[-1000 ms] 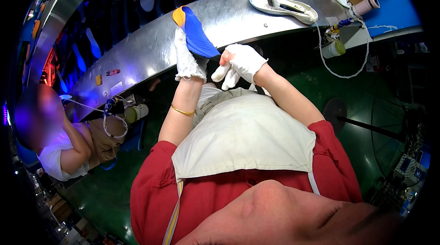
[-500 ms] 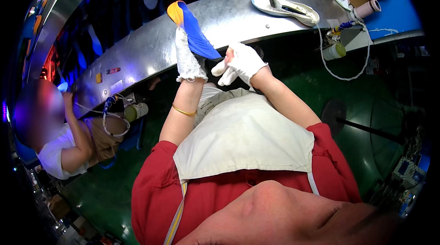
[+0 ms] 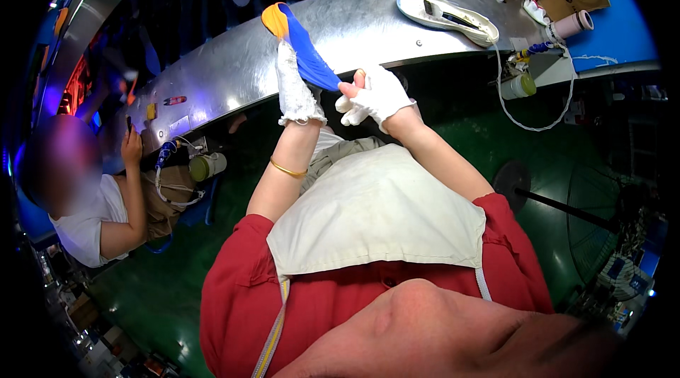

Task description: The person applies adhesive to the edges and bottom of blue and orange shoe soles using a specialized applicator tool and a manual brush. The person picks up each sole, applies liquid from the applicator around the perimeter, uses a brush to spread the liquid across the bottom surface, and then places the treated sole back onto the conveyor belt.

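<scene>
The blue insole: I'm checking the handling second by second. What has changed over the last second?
The right hand, a second ago apart from the blue insole, has closed in and now pinches its lower end. The left hand has kept its grip and raised the orange-tipped end a little higher over the metal bench. The white tray, cream apron and the seated person stayed as they were.

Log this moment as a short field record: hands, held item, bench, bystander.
left hand: left hand, white glove, raised, gripping the blue insole
right hand: right hand, white glove, pinching the insole's lower end
held item: blue insole with an orange tip, tilted above the bench edge
bench: curved metal bench; white tray with a brush on it
bystander: seated person at left, white shirt
</scene>
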The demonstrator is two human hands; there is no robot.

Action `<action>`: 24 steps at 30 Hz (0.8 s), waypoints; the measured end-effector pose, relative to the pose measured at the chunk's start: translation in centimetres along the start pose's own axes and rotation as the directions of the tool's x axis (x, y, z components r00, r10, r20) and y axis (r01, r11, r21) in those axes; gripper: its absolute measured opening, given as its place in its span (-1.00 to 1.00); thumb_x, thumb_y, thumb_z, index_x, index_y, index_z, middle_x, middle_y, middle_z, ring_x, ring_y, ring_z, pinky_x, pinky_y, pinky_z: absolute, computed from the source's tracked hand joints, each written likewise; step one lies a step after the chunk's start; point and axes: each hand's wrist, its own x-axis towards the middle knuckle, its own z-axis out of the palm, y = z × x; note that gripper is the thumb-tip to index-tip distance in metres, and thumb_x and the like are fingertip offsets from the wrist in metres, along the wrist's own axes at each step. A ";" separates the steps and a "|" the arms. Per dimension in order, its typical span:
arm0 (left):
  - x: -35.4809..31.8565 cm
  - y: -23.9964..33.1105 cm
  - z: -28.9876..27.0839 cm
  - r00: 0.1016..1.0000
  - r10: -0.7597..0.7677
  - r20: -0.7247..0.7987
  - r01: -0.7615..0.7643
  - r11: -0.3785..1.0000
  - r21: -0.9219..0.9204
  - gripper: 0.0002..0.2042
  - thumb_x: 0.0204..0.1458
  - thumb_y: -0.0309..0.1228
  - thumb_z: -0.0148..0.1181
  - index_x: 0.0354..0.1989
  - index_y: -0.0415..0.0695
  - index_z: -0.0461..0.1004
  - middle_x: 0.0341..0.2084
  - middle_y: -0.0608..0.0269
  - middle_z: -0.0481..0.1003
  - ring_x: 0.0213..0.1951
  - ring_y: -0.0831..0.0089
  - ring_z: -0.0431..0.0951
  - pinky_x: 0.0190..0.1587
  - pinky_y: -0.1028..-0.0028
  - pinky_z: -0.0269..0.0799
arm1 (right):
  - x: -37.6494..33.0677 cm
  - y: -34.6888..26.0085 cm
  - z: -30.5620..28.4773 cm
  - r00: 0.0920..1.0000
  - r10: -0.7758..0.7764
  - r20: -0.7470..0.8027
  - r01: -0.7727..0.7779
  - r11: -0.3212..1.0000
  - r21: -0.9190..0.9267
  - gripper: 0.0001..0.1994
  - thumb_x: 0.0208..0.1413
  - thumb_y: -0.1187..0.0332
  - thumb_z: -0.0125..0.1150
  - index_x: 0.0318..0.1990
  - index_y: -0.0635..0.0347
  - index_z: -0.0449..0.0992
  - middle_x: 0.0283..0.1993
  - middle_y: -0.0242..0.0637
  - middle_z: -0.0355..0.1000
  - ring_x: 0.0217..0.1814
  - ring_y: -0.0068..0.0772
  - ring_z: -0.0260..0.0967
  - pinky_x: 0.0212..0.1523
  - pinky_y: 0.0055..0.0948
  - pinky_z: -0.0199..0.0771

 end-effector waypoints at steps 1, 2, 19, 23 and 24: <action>0.0 -0.2 -0.1 1.000 0.025 -0.009 -0.025 1.000 0.012 -0.64 0.11 -0.04 -0.07 -0.14 -0.08 0.34 -0.45 0.33 0.39 -0.45 0.52 0.43 -0.41 0.54 0.42 | 0.0 0.4 0.3 1.000 0.008 0.010 -0.009 0.996 0.084 -0.79 0.03 0.44 0.17 -0.45 0.19 0.21 -0.54 -0.16 0.41 -0.56 -0.41 0.43 -0.58 -0.54 0.45; 0.1 -0.3 -0.2 0.999 0.050 -0.015 -0.049 0.999 0.024 -0.64 0.12 -0.03 -0.07 -0.15 -0.08 0.33 -0.50 0.35 0.37 -0.50 0.54 0.42 -0.47 0.56 0.41 | 0.4 1.3 0.2 0.995 -0.096 -0.018 0.095 0.994 -0.062 -0.79 0.03 0.43 0.17 -0.45 0.19 0.21 -0.52 -0.14 0.42 -0.56 -0.39 0.43 -0.58 -0.54 0.45; 7.8 -1.6 -11.9 0.980 -0.186 -0.064 0.193 0.974 0.120 -0.55 0.17 -0.24 -0.17 0.21 -0.14 0.10 -0.02 0.06 0.35 -0.02 0.20 0.41 0.04 0.14 0.32 | 0.9 1.3 -0.3 0.981 0.173 0.083 -0.191 0.932 0.308 -0.71 0.08 0.20 0.14 -0.34 0.18 0.20 -0.23 0.09 0.46 -0.60 -0.44 0.38 -0.58 -0.59 0.40; 8.5 4.3 -14.3 0.962 0.265 -0.072 -0.057 0.449 0.892 -0.61 0.06 -0.37 0.01 0.07 -0.21 0.29 -0.11 0.05 0.44 -0.07 0.28 0.45 0.03 0.37 0.34 | 1.0 1.6 -1.0 0.986 0.158 0.057 -0.168 0.943 0.287 -0.70 0.08 0.18 0.15 -0.33 0.20 0.23 -0.26 0.05 0.47 -0.60 -0.42 0.38 -0.56 -0.60 0.40; 10.1 6.0 -17.3 0.821 0.541 0.184 -0.219 0.000 0.976 -0.65 0.02 -0.38 0.06 -0.02 -0.24 0.38 -0.07 0.04 0.43 -0.03 0.26 0.44 0.09 0.41 0.27 | 1.0 1.8 -1.1 0.986 0.160 0.039 -0.164 0.947 0.277 -0.71 0.08 0.18 0.14 -0.33 0.20 0.24 -0.27 0.05 0.47 -0.60 -0.42 0.38 -0.56 -0.59 0.40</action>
